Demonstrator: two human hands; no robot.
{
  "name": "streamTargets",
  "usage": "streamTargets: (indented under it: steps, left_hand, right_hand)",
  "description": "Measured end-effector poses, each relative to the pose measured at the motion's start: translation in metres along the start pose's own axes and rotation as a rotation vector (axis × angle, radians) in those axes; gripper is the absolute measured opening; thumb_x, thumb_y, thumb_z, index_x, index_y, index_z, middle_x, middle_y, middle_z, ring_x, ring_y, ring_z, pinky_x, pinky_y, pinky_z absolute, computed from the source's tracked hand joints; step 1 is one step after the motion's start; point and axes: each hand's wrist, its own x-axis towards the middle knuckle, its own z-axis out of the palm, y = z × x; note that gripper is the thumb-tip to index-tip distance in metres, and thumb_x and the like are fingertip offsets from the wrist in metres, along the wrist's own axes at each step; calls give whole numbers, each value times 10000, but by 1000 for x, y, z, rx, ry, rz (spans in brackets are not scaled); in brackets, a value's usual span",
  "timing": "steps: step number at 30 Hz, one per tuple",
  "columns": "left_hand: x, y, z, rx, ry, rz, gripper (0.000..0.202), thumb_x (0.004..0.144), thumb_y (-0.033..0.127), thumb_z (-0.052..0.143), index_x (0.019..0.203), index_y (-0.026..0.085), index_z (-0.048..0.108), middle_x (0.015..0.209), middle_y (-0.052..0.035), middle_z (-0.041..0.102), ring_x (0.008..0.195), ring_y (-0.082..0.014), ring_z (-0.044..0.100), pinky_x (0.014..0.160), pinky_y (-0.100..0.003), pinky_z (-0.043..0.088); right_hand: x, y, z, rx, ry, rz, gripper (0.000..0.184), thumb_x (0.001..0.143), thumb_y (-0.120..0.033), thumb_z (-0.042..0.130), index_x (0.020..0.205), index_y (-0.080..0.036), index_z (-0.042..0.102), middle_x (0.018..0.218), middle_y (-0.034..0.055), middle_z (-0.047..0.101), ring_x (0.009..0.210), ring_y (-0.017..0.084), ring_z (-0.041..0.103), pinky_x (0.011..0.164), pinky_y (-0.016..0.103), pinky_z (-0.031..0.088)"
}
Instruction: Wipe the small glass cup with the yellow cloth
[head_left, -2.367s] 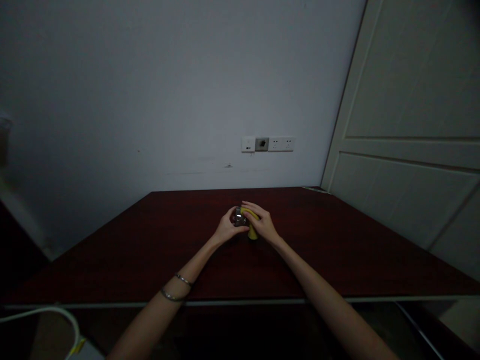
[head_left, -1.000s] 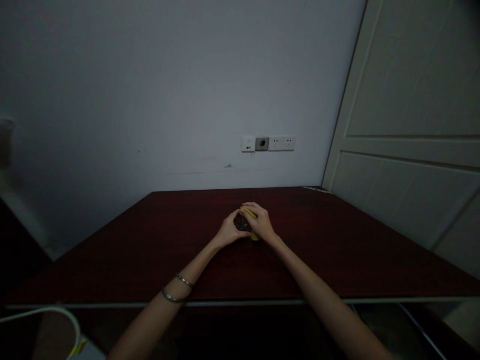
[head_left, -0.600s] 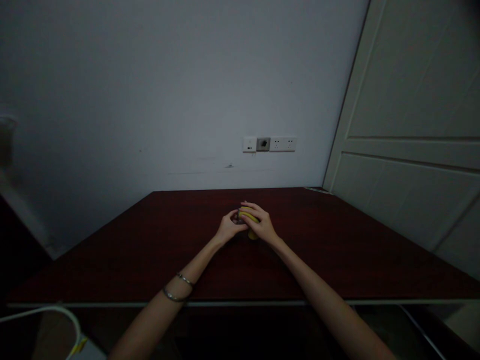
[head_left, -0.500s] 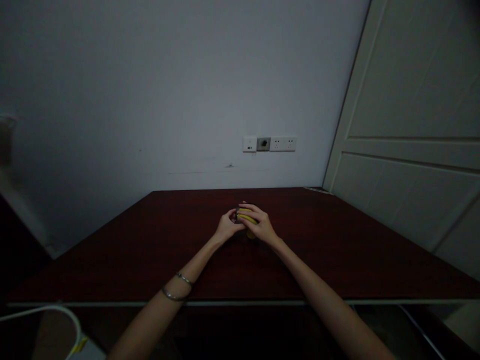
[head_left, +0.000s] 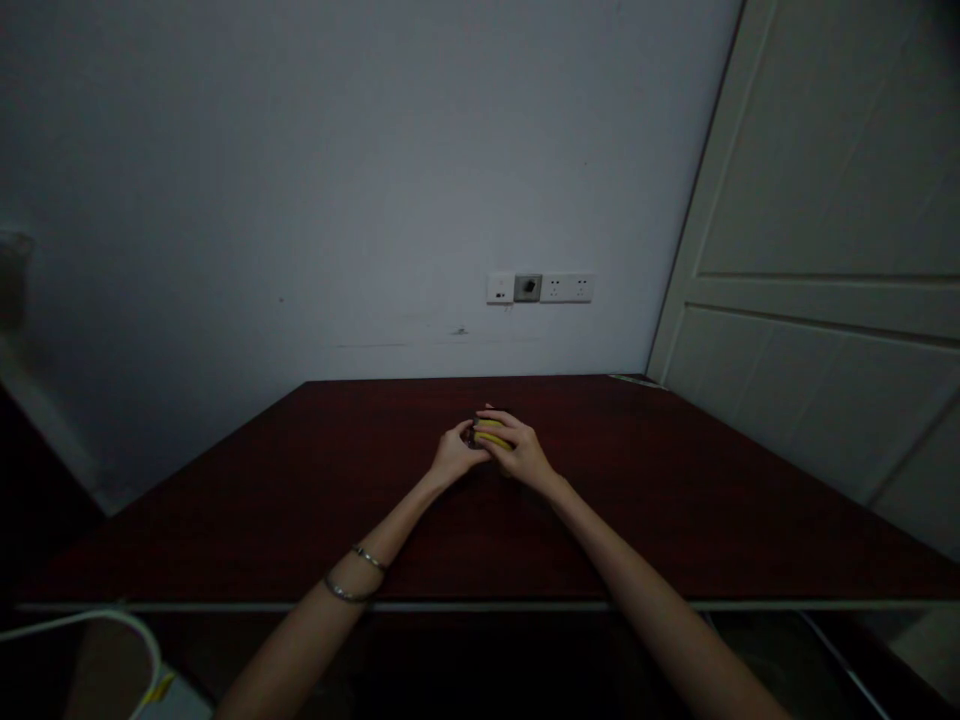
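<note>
A small yellow object with a dark left end (head_left: 493, 440) is held between my two hands over the middle of the dark red table (head_left: 300, 520). Its kind is too small and too covered by fingers to make out. My right hand (head_left: 526, 456) wraps over it from the right, fingers curled across the yellow part. From the left, my left hand (head_left: 454, 456) closes on the dark end with thumb and fingers. The hands touch or nearly touch below the object. Two bracelets (head_left: 351, 590) circle my left forearm.
Behind the table rises a pale wall with a row of sockets and switches (head_left: 540, 288). A white panelled door (head_left: 817, 400) stands along the right. A white cable (head_left: 112, 615) loops near the front left corner, below the table edge.
A yellow rounded part that showed beneath my right hand is now out of sight. The fingers have shifted slightly on the object; both arms stay in place.
</note>
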Motion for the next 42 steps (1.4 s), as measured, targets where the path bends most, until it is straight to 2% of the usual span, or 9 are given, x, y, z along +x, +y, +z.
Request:
streamTargets:
  steps: [2,6,9,12,16,18,25,34,42]
  left_hand:
    - [-1,-1,0,24,-24,26,531,520,260,752,1005,110,599,863,-66,646,757,-172,584,726,-307,468]
    - [-4,4,1,12,-61,14,641,476,294,786,1052,113,573,911,-74,642,802,-183,589,744,-310,473]
    - [-7,11,3,-44,-64,-41,662,440,280,805,1039,112,579,888,-72,651,796,-185,596,746,-313,479]
    - [-8,15,5,-118,-53,-76,590,459,279,800,988,114,596,870,-69,660,780,-179,602,754,-321,480]
    - [-7,16,5,-275,-24,-94,524,499,267,782,964,107,600,934,-86,659,826,-179,610,811,-331,464]
    - [-7,17,5,-312,-21,-107,520,499,255,782,962,102,599,949,-93,657,840,-183,611,824,-339,461]
    - [-11,27,4,-330,-16,-130,523,471,231,793,941,104,602,957,-94,659,863,-195,613,830,-347,469]
    - [-11,26,4,-357,15,-189,493,496,275,787,917,108,591,885,-77,660,789,-179,621,770,-337,493]
    - [-9,23,4,-304,3,-145,550,449,270,808,893,112,526,816,-50,628,715,-141,591,696,-296,480]
  right_hand:
    - [1,1,0,-2,19,20,199,787,-271,559,946,-251,678,1130,57,598,1070,201,537,947,378,409]
    - [5,11,1,59,175,193,217,770,-325,572,921,-221,686,1047,78,638,984,206,586,889,372,454]
    - [8,17,-3,111,184,265,224,743,-350,597,886,-211,697,995,81,660,954,209,601,878,370,462]
    - [7,13,-8,137,126,232,227,738,-360,603,889,-219,697,1028,80,649,980,211,592,879,370,461]
    - [5,3,-12,149,33,106,215,743,-338,609,920,-245,688,1107,60,615,1054,207,552,944,378,414]
    - [5,0,-12,160,31,91,212,743,-331,611,922,-247,687,1119,57,608,1064,205,546,955,376,406]
    - [9,12,-10,216,154,239,284,728,-387,612,949,-223,680,1072,78,639,1024,215,574,934,392,429]
    - [8,11,-20,269,4,189,239,683,-349,663,893,-239,697,1137,64,602,1061,217,552,933,377,427]
    - [7,20,-10,272,147,270,271,688,-346,659,926,-219,688,1069,85,639,1036,223,567,932,398,427]
